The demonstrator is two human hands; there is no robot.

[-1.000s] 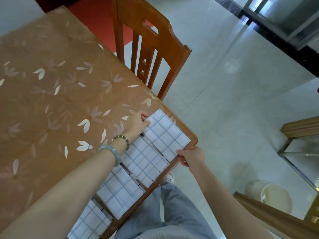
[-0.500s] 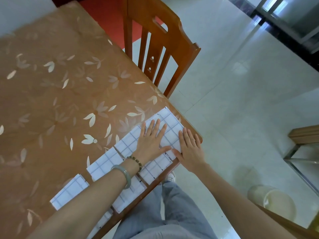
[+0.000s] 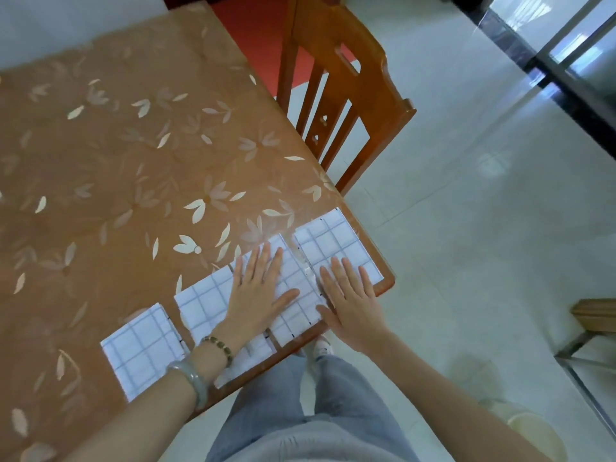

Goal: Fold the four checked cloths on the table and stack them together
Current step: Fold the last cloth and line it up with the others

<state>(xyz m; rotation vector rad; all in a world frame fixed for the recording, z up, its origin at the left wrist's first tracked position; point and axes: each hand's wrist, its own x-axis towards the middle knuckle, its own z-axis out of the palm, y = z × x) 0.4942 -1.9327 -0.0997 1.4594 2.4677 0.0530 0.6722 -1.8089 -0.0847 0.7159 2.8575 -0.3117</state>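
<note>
Several white cloths with a grey-blue check lie in a row along the near edge of the table (image 3: 133, 181). The rightmost cloth (image 3: 333, 243) sits at the table corner. Beside it are a second cloth (image 3: 298, 296), a third cloth (image 3: 203, 305) and the leftmost cloth (image 3: 143, 348). My left hand (image 3: 258, 291) lies flat with straight fingers across the second and third cloths. My right hand (image 3: 350, 295) lies flat on the near part of the rightmost cloth, its thumb by the gap to the second one. Neither hand holds anything.
A wooden chair (image 3: 343, 88) stands against the table's right side, just beyond the cloths. The table corner (image 3: 388, 283) is right next to my right hand. A pale bucket (image 3: 536, 435) stands on the tiled floor at lower right.
A second ago my hands pinched the far corner and near edge of the rightmost cloth. They have let go, and both now lie flat on the cloths.
</note>
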